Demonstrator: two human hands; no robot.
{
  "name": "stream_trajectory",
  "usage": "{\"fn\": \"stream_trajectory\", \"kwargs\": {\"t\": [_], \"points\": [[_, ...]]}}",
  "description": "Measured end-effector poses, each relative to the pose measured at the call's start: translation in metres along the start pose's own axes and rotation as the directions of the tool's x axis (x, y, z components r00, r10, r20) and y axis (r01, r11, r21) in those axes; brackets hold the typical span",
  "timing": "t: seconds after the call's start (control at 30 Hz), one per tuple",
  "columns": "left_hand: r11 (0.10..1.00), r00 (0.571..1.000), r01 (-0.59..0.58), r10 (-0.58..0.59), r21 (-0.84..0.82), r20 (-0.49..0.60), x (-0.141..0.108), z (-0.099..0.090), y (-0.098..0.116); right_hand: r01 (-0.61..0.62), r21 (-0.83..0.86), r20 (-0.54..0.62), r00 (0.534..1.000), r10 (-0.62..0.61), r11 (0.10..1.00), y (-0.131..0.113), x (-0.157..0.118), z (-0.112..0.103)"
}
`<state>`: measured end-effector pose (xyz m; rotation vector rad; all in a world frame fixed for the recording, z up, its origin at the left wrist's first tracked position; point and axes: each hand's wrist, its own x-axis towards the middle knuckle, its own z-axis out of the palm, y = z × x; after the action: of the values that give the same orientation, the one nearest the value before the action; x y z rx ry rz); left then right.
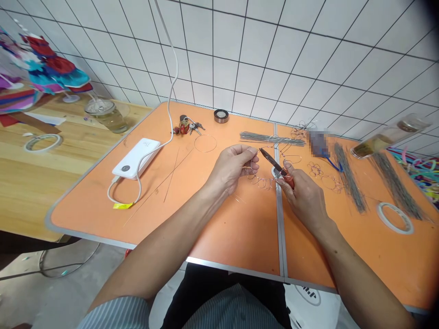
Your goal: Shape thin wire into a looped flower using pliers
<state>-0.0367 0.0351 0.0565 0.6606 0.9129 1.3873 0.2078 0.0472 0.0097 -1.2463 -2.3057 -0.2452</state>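
Observation:
Over the middle of the orange table, my left hand [236,167] pinches a thin wire piece bent into several small loops [263,183]. The loops hang from my fingers toward the right. My right hand [305,194] is closed around the red handles of a pair of pliers [274,162]. Their dark jaws point up and left, close to my left fingertips; whether they touch the wire is too small to tell. Bent wire shapes [314,169] lie just beyond my right hand, and a bundle of straight wires [270,138] rests behind both hands.
On the left are a white power bank [135,157] with its cable, keys [187,127] and a wire ring [206,143]. A roll of black tape [221,116] sits at the back. Toward the right are more wire bundles [350,178], a glass bottle [391,135] and a white tape roll [395,218].

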Motion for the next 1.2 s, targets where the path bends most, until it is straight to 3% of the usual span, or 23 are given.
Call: {"fn": "stream_trajectory", "kwargs": {"t": [0.47, 0.8, 1.0, 1.2], "points": [[0.987, 0.992, -0.116, 0.120, 0.110, -0.036, -0.0018, 0.0032, -0.0020, 0.015, -0.002, 0.036, 0.999, -0.015, 1.000, -0.0032, 0.0018, -0.0035], [0.992, 0.990, -0.123, 0.125, 0.029, -0.071, 0.0033, -0.0052, 0.0006, 0.017, 0.029, 0.067, 0.998, -0.019, 0.999, -0.0001, 0.0016, -0.0036], [0.998, 1.000, 0.001, 0.000, -0.061, 0.013, 0.0070, -0.0052, -0.0029, -0.024, 0.088, 0.092, 0.996, 0.016, 0.996, -0.0022, 0.0030, -0.0039], [0.998, 0.997, -0.067, 0.066, 0.009, 0.038, 0.0051, -0.0051, -0.0048, -0.030, 0.082, 0.103, 0.994, 0.022, 0.996, -0.0057, 0.0036, -0.0058]]}}
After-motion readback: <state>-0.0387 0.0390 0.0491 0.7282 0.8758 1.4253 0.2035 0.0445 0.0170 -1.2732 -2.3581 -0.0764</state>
